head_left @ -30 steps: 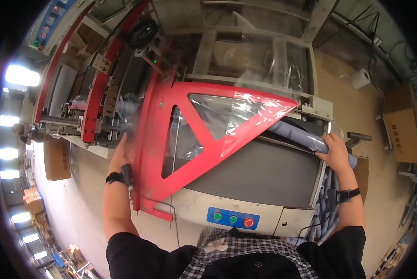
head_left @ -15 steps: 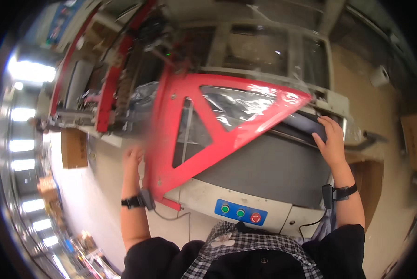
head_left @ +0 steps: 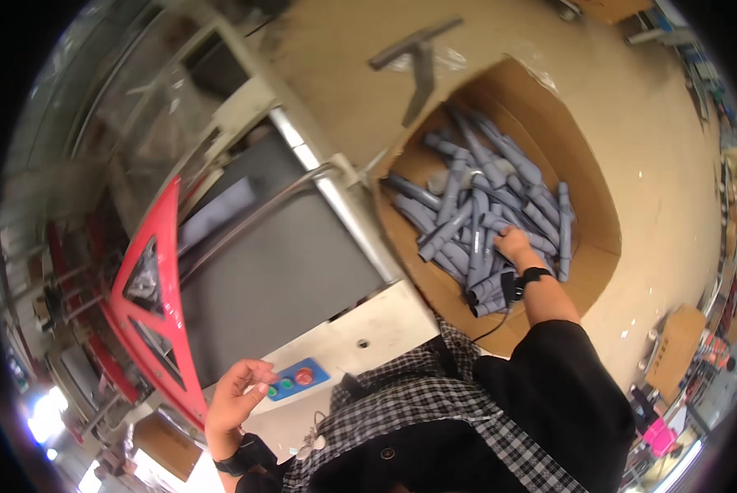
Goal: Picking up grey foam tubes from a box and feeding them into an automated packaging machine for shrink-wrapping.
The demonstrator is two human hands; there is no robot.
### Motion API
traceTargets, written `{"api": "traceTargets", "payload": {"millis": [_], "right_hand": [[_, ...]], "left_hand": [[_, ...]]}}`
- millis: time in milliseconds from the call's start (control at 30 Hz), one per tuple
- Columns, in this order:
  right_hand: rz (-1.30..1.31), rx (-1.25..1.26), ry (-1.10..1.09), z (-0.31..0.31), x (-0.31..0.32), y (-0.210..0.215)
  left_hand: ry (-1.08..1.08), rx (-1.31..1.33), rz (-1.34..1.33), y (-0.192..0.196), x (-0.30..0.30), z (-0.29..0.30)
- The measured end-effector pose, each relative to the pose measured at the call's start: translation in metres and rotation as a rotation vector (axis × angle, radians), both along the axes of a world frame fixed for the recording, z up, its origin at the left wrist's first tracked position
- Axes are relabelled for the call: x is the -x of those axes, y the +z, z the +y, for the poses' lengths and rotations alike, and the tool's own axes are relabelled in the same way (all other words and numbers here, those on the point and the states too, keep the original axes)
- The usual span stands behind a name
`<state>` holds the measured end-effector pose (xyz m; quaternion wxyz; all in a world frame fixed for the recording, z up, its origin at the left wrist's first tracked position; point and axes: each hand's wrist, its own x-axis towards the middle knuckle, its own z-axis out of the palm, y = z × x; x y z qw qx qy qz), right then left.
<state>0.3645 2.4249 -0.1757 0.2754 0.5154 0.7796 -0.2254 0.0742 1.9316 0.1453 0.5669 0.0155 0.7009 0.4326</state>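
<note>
Reaching down into a cardboard box [head_left: 596, 193] on my right, my right hand [head_left: 514, 243] has its fingers closed at the end of a grey roll [head_left: 500, 222]. Many similar grey rolls [head_left: 451, 193] lie loosely piled around it in the box, some with dark ends. My left hand [head_left: 241, 394] hovers at the machine's front edge, beside a blue control panel [head_left: 296, 380] with green buttons and a red one. Its fingers are loosely bent, the thumb apart, and nothing shows in them. Another grey-blue roll [head_left: 221, 209] lies at the far side of the machine's dark belt [head_left: 278, 255].
A red triangular frame [head_left: 167, 283] with clear film in its openings stands left of the belt. Along the belt's right side runs a metal rail [head_left: 348, 218]. A dark T-shaped stand [head_left: 420, 62] is on the floor beyond the box.
My view has swung right to the box. My right hand has left the roll by the machine and gone down among the grey rolls. My left hand is now near the control panel.
</note>
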Motion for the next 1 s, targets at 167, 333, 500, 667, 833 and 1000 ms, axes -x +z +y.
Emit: {"api": "traceTargets", "payload": {"millis": [167,333,500,667,833,1000], "right_hand": [[-0.083,0.015,-0.109,0.022,-0.011,-0.047],[0.035,-0.378,-0.181,0.083,0.002,-0.075],[-0.121,-0.263,-0.113,0.165,-0.039,-0.131],[-0.175,-0.218,0.135,0.146,-0.046,-0.108],[0.426,-0.524,-0.041,0.099,-0.105,0.032],[1.176,-0.463,-0.569,0.046,-0.140,0.192]], "left_hand": [[-0.024,0.032,-0.157,-0.003,-0.020,0.096],[-0.094,0.180,-0.166,-0.018,-0.042,0.135],[-0.176,0.276,-0.171,-0.039,-0.050,0.175],[-0.212,0.257,-0.168,-0.044,-0.055,0.189],[-0.207,0.104,-0.221,-0.034,-0.054,0.178],[-0.623,-0.403,-0.317,-0.073,-0.064,0.217]]}}
